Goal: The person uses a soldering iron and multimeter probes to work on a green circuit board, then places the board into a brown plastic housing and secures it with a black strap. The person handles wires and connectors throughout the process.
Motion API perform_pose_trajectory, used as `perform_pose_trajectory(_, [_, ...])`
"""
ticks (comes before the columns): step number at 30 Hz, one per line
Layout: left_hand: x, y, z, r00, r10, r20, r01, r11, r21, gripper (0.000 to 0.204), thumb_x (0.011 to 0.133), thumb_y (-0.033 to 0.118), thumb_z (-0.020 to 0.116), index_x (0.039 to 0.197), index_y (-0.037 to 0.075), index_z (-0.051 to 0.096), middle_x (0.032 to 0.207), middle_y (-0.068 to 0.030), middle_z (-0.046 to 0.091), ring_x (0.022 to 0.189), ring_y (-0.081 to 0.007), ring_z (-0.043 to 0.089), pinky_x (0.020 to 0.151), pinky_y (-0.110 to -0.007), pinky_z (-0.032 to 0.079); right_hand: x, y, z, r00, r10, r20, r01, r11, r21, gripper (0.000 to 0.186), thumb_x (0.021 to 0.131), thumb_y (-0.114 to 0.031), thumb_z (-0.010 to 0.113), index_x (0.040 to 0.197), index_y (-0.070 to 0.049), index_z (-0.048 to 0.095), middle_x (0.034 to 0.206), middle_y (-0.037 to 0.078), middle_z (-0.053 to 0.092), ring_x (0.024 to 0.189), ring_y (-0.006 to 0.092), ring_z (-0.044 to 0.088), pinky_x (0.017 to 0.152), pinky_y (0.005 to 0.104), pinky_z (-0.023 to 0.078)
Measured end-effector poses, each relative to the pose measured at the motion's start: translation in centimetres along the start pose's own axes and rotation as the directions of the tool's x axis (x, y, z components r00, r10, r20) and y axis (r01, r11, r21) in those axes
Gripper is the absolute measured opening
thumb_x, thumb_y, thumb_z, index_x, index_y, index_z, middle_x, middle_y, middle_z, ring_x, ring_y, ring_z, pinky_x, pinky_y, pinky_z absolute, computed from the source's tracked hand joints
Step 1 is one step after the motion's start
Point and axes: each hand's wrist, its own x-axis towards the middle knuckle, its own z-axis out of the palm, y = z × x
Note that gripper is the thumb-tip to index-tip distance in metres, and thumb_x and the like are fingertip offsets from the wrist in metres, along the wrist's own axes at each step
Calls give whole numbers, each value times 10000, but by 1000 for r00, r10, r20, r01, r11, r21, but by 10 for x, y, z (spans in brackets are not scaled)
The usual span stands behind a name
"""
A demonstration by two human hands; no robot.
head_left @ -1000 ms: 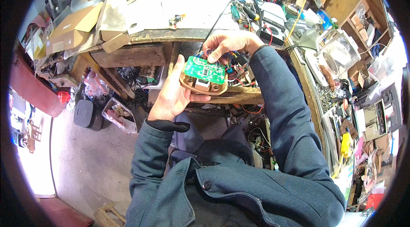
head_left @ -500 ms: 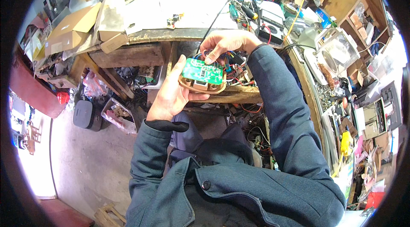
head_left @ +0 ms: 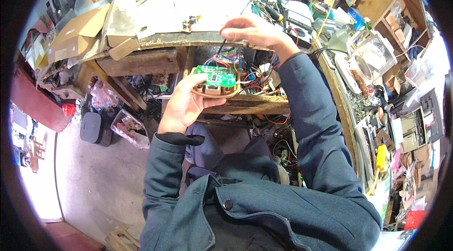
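My left hand [head_left: 181, 102] is closed around a rounded tan housing [head_left: 230, 94], with its thumb over the near left corner of a green circuit board [head_left: 222, 77] seated in it. Several thin coloured wires [head_left: 219, 60] rise from the board's far edge, where a black cable [head_left: 222, 47] also runs up. Beyond the board, my right hand [head_left: 252, 33] is raised over the bench edge, apart from the board. Its fingers reach leftward, loosely bent, with nothing visible in them. The black cable passes close to its fingertips; whether they touch is unclear.
An open drawer [head_left: 264, 104] full of tangled wires lies beyond the housing. On the bench top are a small component cluster [head_left: 191, 23], a grey instrument box [head_left: 298, 17] with leads, and cardboard boxes [head_left: 80, 29]. A cluttered side bench [head_left: 351, 142] runs along my right.
My right hand has let go of the wires at the board and moved up and away over the bench edge. The left hand has shifted slightly left with the housing.
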Motion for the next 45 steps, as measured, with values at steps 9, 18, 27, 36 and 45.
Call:
perform_pose_trajectory(9, [9, 12, 9, 999, -48, 3, 48, 998, -43, 484, 1054, 268, 567, 1394, -76, 549, 1279, -288, 694, 1087, -467, 729, 844, -432, 689, -65, -54, 23, 915, -319, -249, 230, 916, -329, 150, 985, -159, 761, 1014, -12, 751, 899, 45, 753, 804, 75, 657, 726, 280, 547])
perform_pose_trajectory(18, [15, 13, 11, 998, -66, 19, 67, 997, -41, 460, 1063, 276, 565, 1369, -67, 575, 1227, -259, 722, 1073, -438, 741, 874, -414, 683, -88, -37, 46, 925, -378, -47, 327, 851, -411, 195, 919, -134, 773, 1076, -23, 738, 1044, 124, 742, 986, 328, 722, 837, 401, 580])
perform_pose_trajectory(27, [14, 10, 17, 999, -18, 31, 19, 999, -28, 425, 1059, 210, 539, 1379, -69, 552, 1265, -267, 703, 1126, -465, 715, 958, -468, 653, -92, -37, 46, 918, -395, -43, 351, 855, -383, 167, 941, -137, 753, 1069, -33, 730, 1034, 115, 734, 973, 321, 712, 842, 401, 569])
perform_pose_trajectory(36, [16, 8, 11, 998, -37, 50, 40, 998, -51, 417, 1062, 211, 536, 1390, -47, 527, 1291, -268, 684, 1141, -482, 704, 952, -493, 653, -94, -37, 48, 925, -371, -82, 308, 859, -408, 153, 938, -125, 758, 1061, -40, 727, 1022, 103, 727, 966, 310, 708, 839, 394, 568])
perform_pose_trajectory(45, [17, 9, 17, 997, -30, 72, 37, 995, -98, 464, 1076, 267, 515, 1400, -64, 516, 1313, -293, 664, 1166, -501, 685, 996, -534, 626, -95, -37, 41, 938, -346, -28, 308, 866, -394, 139, 924, -108, 767, 1025, -29, 714, 1023, 97, 730, 973, 307, 713, 844, 392, 566])
